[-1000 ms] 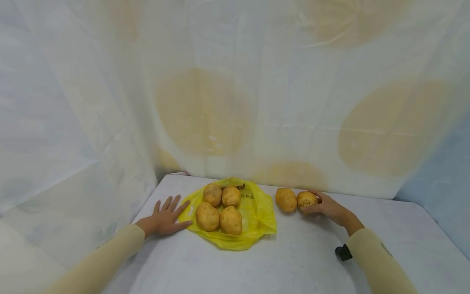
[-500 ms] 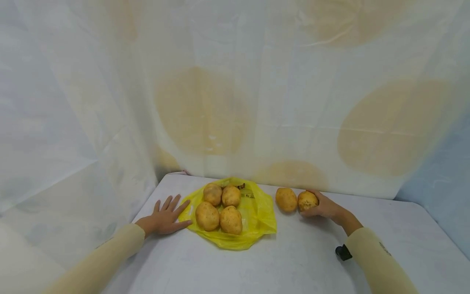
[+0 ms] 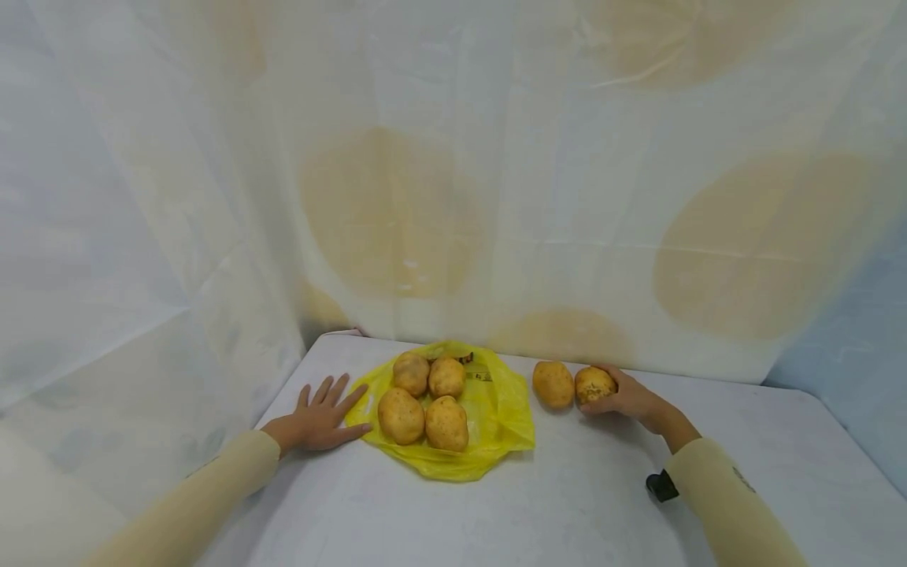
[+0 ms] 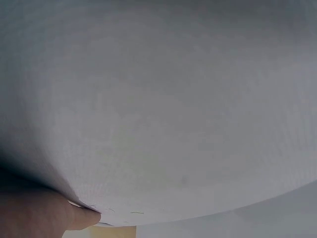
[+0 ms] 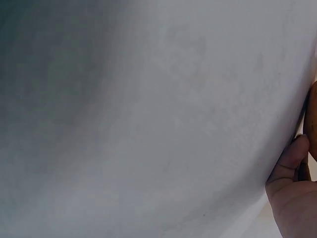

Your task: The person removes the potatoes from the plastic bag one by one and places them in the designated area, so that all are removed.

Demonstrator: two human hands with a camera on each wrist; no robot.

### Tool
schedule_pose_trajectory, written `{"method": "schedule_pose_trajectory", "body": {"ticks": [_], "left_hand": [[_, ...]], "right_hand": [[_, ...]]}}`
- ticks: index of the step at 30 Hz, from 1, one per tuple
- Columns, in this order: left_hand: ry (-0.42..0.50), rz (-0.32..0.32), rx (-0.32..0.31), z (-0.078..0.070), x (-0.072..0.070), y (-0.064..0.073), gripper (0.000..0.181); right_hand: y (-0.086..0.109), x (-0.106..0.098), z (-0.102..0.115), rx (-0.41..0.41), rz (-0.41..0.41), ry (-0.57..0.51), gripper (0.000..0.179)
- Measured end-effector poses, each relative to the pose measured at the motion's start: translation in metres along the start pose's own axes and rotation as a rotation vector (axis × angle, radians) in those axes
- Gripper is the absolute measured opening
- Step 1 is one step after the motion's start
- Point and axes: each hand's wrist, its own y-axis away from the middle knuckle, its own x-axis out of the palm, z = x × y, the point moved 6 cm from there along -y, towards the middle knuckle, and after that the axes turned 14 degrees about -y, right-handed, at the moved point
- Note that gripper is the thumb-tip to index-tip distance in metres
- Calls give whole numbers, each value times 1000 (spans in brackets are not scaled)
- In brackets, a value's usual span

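My right hand [image 3: 633,395] grips a potato [image 3: 594,384] at the back of the table, thumb at its near side and fingers behind it. Just left of it lies another potato [image 3: 553,385]. My left hand [image 3: 317,421] lies flat with fingers spread, its fingertips at the left edge of a yellow plastic bag [image 3: 489,417]. Several potatoes sit grouped on the bag, one of them at the front left [image 3: 401,416]. In the right wrist view, a thumb [image 5: 293,158] and an edge of the potato [image 5: 312,121] show. The left wrist view catches part of the left hand [image 4: 39,213].
A white table [image 3: 553,504] spreads beneath everything. A pale curtain [image 3: 538,197] with large tan circles hangs behind its back edge, and white sheeting [image 3: 127,331] stands along the left side. A small black object [image 3: 662,487] sits at the right sleeve's cuff.
The potato in my right hand has turned slightly, its rough patch shifting on the visible face, and the fingers have shifted around it. My left hand and the bag stay put.
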Motion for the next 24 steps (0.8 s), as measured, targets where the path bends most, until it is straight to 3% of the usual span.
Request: {"method": "schedule_pose_trajectory", "body": {"ticks": [10,24], "left_hand": [[11,24,10,-5,-6,4,94],[27,11,15,-3,-7,4,92]], "right_hand": [[1,-2,-2,3,-14,15,109],[1,-1,-1,10,-16,7,110]]}}
